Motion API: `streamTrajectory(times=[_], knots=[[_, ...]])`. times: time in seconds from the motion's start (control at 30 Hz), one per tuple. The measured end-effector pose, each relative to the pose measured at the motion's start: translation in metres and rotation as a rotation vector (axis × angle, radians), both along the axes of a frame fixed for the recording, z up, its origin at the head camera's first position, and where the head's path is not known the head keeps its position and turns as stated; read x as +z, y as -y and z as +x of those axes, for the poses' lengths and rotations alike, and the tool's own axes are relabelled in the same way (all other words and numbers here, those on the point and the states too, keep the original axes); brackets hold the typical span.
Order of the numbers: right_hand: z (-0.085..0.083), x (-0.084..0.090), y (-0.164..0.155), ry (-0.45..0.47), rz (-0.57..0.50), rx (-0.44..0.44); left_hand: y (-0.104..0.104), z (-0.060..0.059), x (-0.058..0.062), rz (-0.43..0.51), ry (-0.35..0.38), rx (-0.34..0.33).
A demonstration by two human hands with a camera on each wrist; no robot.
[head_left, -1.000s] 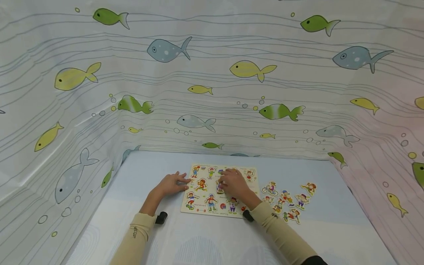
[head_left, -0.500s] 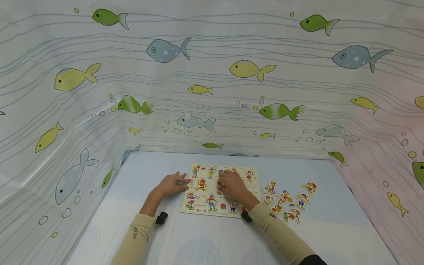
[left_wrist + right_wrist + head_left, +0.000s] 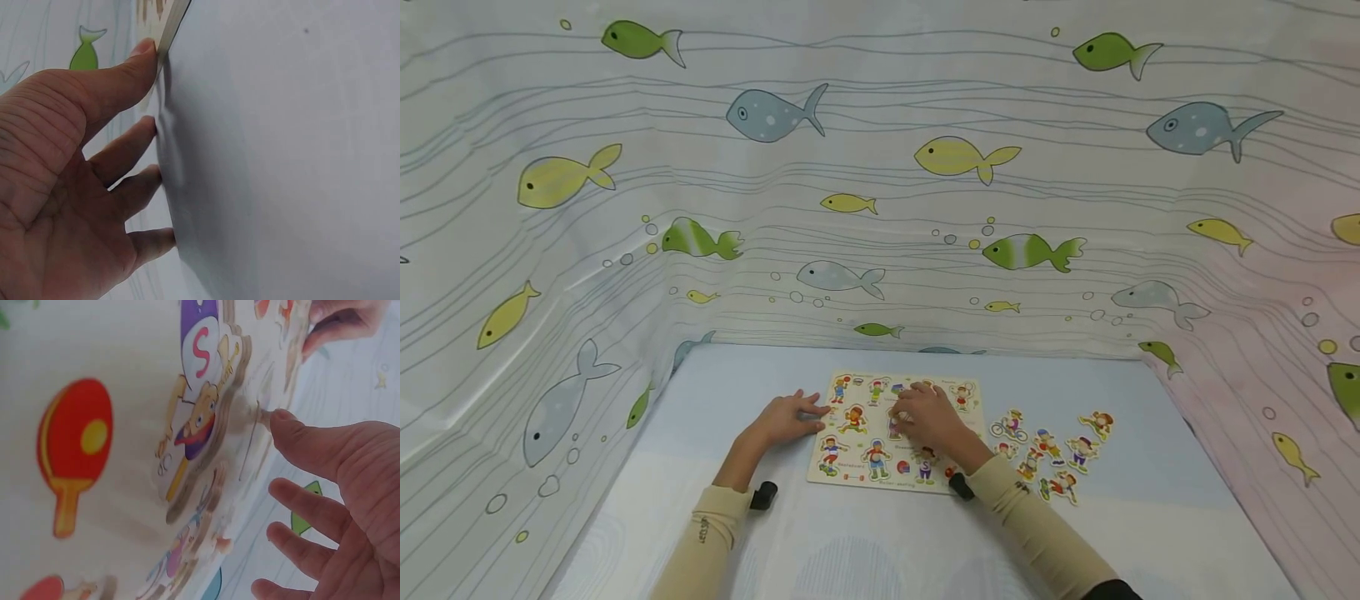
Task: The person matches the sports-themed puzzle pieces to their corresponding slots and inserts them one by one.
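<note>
A wooden puzzle board (image 3: 853,447) with pictures of children playing sports lies on the table. My left hand (image 3: 786,419) rests at its left edge, fingers spread. In the left wrist view, the thumb (image 3: 128,78) touches the board's edge and the other fingertips meet the table surface. Over the middle of the board, my right hand (image 3: 931,419) pinches a puzzle piece (image 3: 893,428) partly covered by the fingers. In the right wrist view, the thumb (image 3: 306,440) is against that piece's small knob (image 3: 263,417); the index finger is hidden behind it. The other fingers extend loosely.
Several loose puzzle pieces lie right of the board, among them a cyclist (image 3: 1009,426) and a piece at the far right (image 3: 1097,425). Other pieces, such as the roller skater (image 3: 876,459), sit on the board. A fish-patterned sheet (image 3: 925,275) encloses the table (image 3: 820,550).
The head view has shifted slightly. My right hand makes only small movements over the same piece, while the left hand stays at the board's edge.
</note>
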State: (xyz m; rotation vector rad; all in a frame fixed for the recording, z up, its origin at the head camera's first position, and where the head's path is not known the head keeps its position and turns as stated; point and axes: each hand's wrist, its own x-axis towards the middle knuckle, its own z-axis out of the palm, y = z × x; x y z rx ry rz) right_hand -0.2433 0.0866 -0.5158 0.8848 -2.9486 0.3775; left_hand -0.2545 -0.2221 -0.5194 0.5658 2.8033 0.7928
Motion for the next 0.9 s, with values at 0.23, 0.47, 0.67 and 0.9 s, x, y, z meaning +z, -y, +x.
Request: streamTrajectory(times=[0.23, 0.47, 0.67, 0.9], knots=[[0.003, 0.009, -0.009, -0.01, 0.005, -0.009, 0.0, 0.0, -0.001, 0.017, 0.005, -0.001], [0.005, 0.014, -0.025, -0.073, -0.003, -0.006, 0.002, 0.0, -0.002, 0.001, -0.012, -0.001], [0.007, 0.016, -0.035, -0.086, -0.034, -0.018, 0.001, 0.0, -0.002, -0.002, -0.014, -0.006], [0.012, 0.018, -0.048, -0.1, -0.046, -0.028, 0.0, 0.0, -0.001, 0.001, -0.006, 0.011]])
